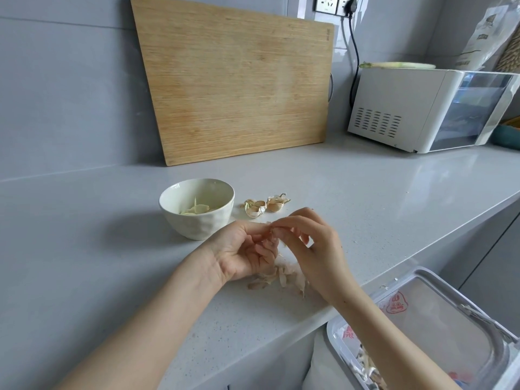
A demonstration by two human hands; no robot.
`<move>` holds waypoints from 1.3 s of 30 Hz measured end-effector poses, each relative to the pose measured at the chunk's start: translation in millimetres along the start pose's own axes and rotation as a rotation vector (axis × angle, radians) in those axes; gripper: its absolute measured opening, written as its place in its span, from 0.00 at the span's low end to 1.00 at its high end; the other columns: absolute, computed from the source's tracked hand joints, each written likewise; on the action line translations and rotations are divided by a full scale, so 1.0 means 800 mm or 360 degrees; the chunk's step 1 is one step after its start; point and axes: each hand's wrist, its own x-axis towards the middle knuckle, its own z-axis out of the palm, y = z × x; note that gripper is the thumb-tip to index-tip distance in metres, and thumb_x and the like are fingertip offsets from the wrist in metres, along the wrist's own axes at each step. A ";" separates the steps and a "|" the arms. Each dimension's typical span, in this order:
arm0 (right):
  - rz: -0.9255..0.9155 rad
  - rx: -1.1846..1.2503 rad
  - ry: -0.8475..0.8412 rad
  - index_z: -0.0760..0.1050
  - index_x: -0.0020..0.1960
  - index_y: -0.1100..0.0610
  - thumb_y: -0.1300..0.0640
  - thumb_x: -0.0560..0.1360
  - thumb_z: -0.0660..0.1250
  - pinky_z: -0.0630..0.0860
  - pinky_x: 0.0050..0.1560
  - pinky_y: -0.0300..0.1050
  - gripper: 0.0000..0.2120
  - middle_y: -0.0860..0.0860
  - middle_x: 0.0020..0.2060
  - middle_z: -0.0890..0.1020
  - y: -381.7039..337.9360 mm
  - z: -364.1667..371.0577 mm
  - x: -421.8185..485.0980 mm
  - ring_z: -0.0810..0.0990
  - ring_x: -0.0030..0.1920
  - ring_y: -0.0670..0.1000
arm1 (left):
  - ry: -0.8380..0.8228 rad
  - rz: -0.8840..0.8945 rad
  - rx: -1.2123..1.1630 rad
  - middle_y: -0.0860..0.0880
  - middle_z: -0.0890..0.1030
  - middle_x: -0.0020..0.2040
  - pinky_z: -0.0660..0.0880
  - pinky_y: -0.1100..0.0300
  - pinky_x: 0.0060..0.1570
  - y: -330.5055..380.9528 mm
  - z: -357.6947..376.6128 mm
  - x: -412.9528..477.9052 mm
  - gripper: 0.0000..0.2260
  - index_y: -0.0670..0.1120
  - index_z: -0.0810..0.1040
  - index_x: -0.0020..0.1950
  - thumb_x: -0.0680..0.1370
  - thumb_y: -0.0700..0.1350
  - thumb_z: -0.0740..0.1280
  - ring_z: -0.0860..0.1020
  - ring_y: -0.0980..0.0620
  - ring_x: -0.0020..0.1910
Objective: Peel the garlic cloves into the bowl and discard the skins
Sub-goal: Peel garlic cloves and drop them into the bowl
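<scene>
A white bowl (197, 212) stands on the grey counter with peeled garlic (195, 209) inside. Right of it lie unpeeled garlic cloves (263, 205) in papery skin. In front of these, my left hand (243, 250) and my right hand (312, 247) meet above the counter, both pinching one small garlic clove (273, 230) between fingertips. The clove is mostly hidden by the fingers. A heap of loose garlic skins (278, 277) lies on the counter right under my hands.
A wooden cutting board (236, 83) leans on the wall behind the bowl. A white appliance (422, 108) sits at the back right. Below the counter edge at the right stands a lined bin (439, 327) with skins in it.
</scene>
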 end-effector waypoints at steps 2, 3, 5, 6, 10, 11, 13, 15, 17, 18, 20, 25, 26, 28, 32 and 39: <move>0.0023 -0.0007 0.0003 0.81 0.43 0.54 0.59 0.72 0.68 0.67 0.37 0.32 0.04 0.43 0.37 0.76 0.005 0.001 0.001 0.73 0.37 0.43 | 0.0015 -0.0010 0.0040 0.45 0.73 0.28 0.63 0.71 0.20 -0.002 0.002 -0.001 0.07 0.35 0.78 0.31 0.68 0.34 0.64 0.70 0.55 0.22; 0.0046 -0.0009 0.0000 0.80 0.42 0.54 0.60 0.72 0.68 0.67 0.36 0.32 0.03 0.44 0.37 0.76 0.007 0.001 0.001 0.73 0.37 0.44 | 0.0021 -0.0009 0.0052 0.45 0.73 0.28 0.63 0.71 0.20 -0.004 0.004 -0.001 0.06 0.35 0.77 0.32 0.68 0.34 0.64 0.70 0.55 0.22; 0.0095 -0.0017 -0.0005 0.78 0.40 0.53 0.62 0.73 0.68 0.66 0.37 0.32 0.06 0.46 0.37 0.76 0.008 0.001 0.001 0.72 0.37 0.45 | 0.0019 0.0001 0.0088 0.45 0.74 0.28 0.64 0.71 0.20 -0.005 0.006 -0.001 0.05 0.38 0.74 0.38 0.73 0.35 0.62 0.71 0.55 0.22; 0.0111 -0.0016 -0.0008 0.77 0.40 0.52 0.63 0.73 0.68 0.66 0.37 0.32 0.07 0.47 0.37 0.76 0.008 0.001 0.001 0.72 0.37 0.45 | 0.0016 0.0009 0.0117 0.45 0.74 0.28 0.65 0.71 0.20 -0.006 0.006 0.000 0.06 0.40 0.73 0.39 0.76 0.35 0.60 0.71 0.55 0.22; 0.0130 -0.0030 -0.0067 0.74 0.41 0.48 0.62 0.75 0.67 0.65 0.37 0.30 0.10 0.46 0.37 0.76 0.004 0.000 0.002 0.71 0.37 0.43 | 0.0050 0.0083 0.0178 0.46 0.73 0.28 0.65 0.70 0.19 -0.004 0.007 0.001 0.09 0.40 0.73 0.40 0.79 0.36 0.58 0.70 0.56 0.23; 0.0138 -0.0023 -0.0087 0.74 0.41 0.47 0.62 0.75 0.67 0.66 0.37 0.30 0.10 0.45 0.37 0.77 0.004 0.001 0.003 0.71 0.36 0.42 | 0.0065 0.0106 0.0167 0.46 0.73 0.28 0.65 0.70 0.19 -0.003 0.006 0.000 0.08 0.39 0.74 0.40 0.78 0.35 0.59 0.70 0.56 0.23; 0.0259 0.0066 -0.0106 0.75 0.41 0.46 0.62 0.75 0.68 0.67 0.36 0.30 0.11 0.43 0.36 0.77 0.004 0.001 0.003 0.73 0.34 0.41 | 0.0089 0.0139 0.0157 0.45 0.73 0.29 0.65 0.70 0.19 -0.002 0.005 -0.001 0.07 0.39 0.74 0.41 0.78 0.35 0.60 0.69 0.56 0.24; 0.0420 0.0175 -0.0101 0.76 0.40 0.47 0.60 0.74 0.69 0.68 0.35 0.31 0.09 0.42 0.33 0.79 0.005 0.001 0.003 0.74 0.33 0.41 | 0.0108 0.0170 0.0196 0.44 0.74 0.29 0.66 0.69 0.20 -0.001 0.005 -0.001 0.07 0.38 0.74 0.40 0.78 0.35 0.60 0.70 0.55 0.24; 0.0510 0.0258 -0.0079 0.79 0.43 0.51 0.59 0.73 0.70 0.71 0.36 0.34 0.04 0.44 0.34 0.81 0.007 0.000 0.005 0.76 0.35 0.43 | 0.0104 0.0220 0.0268 0.44 0.75 0.30 0.68 0.69 0.21 -0.002 0.006 -0.002 0.08 0.38 0.75 0.39 0.78 0.35 0.61 0.72 0.55 0.24; 0.0542 0.0307 -0.0064 0.80 0.45 0.54 0.59 0.73 0.70 0.72 0.38 0.35 0.02 0.46 0.35 0.82 0.009 -0.001 0.005 0.77 0.36 0.44 | 0.0093 0.0253 0.0316 0.44 0.76 0.30 0.69 0.69 0.21 -0.002 0.008 -0.002 0.08 0.37 0.76 0.39 0.77 0.36 0.62 0.73 0.55 0.24; 0.0597 0.0419 -0.0036 0.81 0.48 0.58 0.60 0.73 0.70 0.71 0.37 0.35 0.04 0.47 0.34 0.82 0.011 -0.004 0.005 0.76 0.34 0.44 | 0.0062 0.0336 0.0434 0.45 0.77 0.31 0.70 0.70 0.23 -0.004 0.009 -0.002 0.07 0.37 0.78 0.38 0.75 0.35 0.65 0.73 0.56 0.26; 0.0760 0.0735 -0.0021 0.81 0.43 0.61 0.62 0.72 0.70 0.71 0.37 0.45 0.02 0.53 0.33 0.80 0.012 -0.009 0.004 0.75 0.33 0.48 | 0.0121 0.0550 0.0644 0.47 0.78 0.31 0.71 0.70 0.26 -0.013 0.008 0.004 0.07 0.38 0.79 0.42 0.66 0.35 0.71 0.74 0.57 0.28; 0.0781 0.0784 -0.0028 0.80 0.43 0.61 0.63 0.73 0.70 0.73 0.38 0.45 0.02 0.54 0.33 0.80 0.013 -0.010 0.004 0.75 0.33 0.49 | 0.0146 0.0589 0.0654 0.47 0.78 0.32 0.72 0.69 0.26 -0.015 0.009 0.005 0.08 0.38 0.79 0.42 0.64 0.36 0.72 0.73 0.57 0.28; 0.0803 0.0862 -0.0047 0.80 0.44 0.63 0.64 0.74 0.68 0.75 0.40 0.43 0.03 0.53 0.34 0.81 0.013 -0.011 0.004 0.77 0.34 0.49 | 0.0187 0.0695 0.0691 0.48 0.79 0.32 0.72 0.68 0.28 -0.016 0.008 0.007 0.09 0.40 0.80 0.40 0.62 0.39 0.73 0.72 0.55 0.30; 0.0841 0.0870 -0.0043 0.80 0.46 0.65 0.59 0.76 0.66 0.74 0.37 0.42 0.08 0.56 0.34 0.80 0.012 -0.010 0.005 0.76 0.34 0.51 | 0.0316 0.0950 0.0949 0.50 0.80 0.31 0.77 0.66 0.33 -0.016 0.009 0.006 0.03 0.43 0.81 0.39 0.69 0.37 0.72 0.76 0.54 0.31; 0.0718 0.0328 0.0013 0.81 0.39 0.56 0.56 0.75 0.69 0.69 0.31 0.42 0.07 0.49 0.27 0.79 0.011 -0.004 0.003 0.73 0.28 0.46 | 0.0531 0.1434 0.1875 0.54 0.81 0.28 0.73 0.68 0.31 -0.020 0.001 0.004 0.01 0.46 0.84 0.39 0.70 0.41 0.74 0.77 0.60 0.27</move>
